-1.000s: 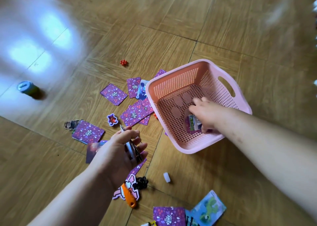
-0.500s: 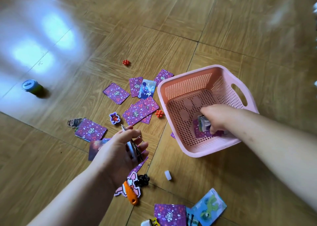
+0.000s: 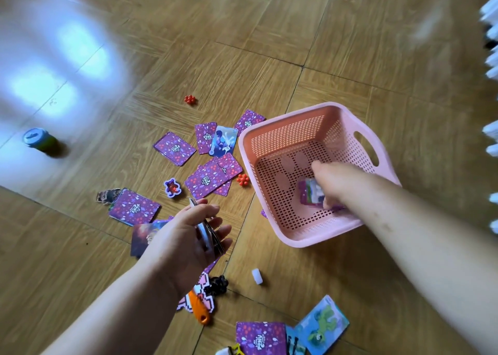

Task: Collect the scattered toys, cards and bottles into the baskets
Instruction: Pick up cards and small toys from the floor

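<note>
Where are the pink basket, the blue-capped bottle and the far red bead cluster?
pink basket (image 3: 323, 232): head view, near wall.
blue-capped bottle (image 3: 34, 136): head view, cap.
far red bead cluster (image 3: 190, 99): head view, centre.

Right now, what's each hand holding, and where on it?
Left hand grips a stack of cards between thumb and fingers. Right hand, inside the pink basket, holds a few cards by their right edge.

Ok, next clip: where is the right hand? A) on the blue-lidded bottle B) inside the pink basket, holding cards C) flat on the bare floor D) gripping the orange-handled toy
B: the right hand is down inside the pink basket, fingers curled on a small pile of cards near its bottom; the left hand grips its own stack of cards outside it.
</note>
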A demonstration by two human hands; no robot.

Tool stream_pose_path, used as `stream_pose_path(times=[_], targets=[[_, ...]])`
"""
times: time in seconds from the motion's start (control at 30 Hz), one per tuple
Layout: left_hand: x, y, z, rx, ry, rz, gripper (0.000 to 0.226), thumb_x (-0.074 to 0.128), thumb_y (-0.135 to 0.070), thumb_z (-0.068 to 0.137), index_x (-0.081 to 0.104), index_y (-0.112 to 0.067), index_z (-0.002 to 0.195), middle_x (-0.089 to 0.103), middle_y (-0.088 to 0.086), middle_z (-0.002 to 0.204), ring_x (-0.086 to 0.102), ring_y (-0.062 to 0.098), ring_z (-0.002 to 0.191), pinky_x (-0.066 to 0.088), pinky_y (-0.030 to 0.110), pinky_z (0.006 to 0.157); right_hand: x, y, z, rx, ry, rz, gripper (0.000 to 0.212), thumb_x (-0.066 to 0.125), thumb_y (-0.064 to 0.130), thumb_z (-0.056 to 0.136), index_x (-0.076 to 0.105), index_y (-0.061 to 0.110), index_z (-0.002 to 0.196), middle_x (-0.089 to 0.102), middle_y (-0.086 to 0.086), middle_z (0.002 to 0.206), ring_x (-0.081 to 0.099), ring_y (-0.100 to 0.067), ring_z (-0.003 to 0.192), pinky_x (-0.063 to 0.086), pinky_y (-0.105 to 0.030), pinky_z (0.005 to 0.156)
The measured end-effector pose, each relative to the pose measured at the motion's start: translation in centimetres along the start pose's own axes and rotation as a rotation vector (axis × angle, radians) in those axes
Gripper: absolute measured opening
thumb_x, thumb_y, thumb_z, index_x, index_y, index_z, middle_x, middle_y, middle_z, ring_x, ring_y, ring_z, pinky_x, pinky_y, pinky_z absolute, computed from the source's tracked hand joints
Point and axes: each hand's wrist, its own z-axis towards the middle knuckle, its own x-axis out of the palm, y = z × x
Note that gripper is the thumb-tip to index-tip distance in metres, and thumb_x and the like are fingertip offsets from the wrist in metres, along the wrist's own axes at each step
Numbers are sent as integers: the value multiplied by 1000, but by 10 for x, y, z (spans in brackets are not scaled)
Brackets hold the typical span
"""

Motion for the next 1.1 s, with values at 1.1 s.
stream_pose_path(times=[1.1], targets=[[26, -3, -16, 167, 134, 85, 34, 68, -24, 83, 55, -23, 115, 59, 6, 95, 64, 24, 75, 55, 44, 74, -28, 59, -92, -295, -234, 887, 38, 58, 45, 80, 54, 17, 106, 67, -1, 103, 64, -23, 96, 50, -38, 87]])
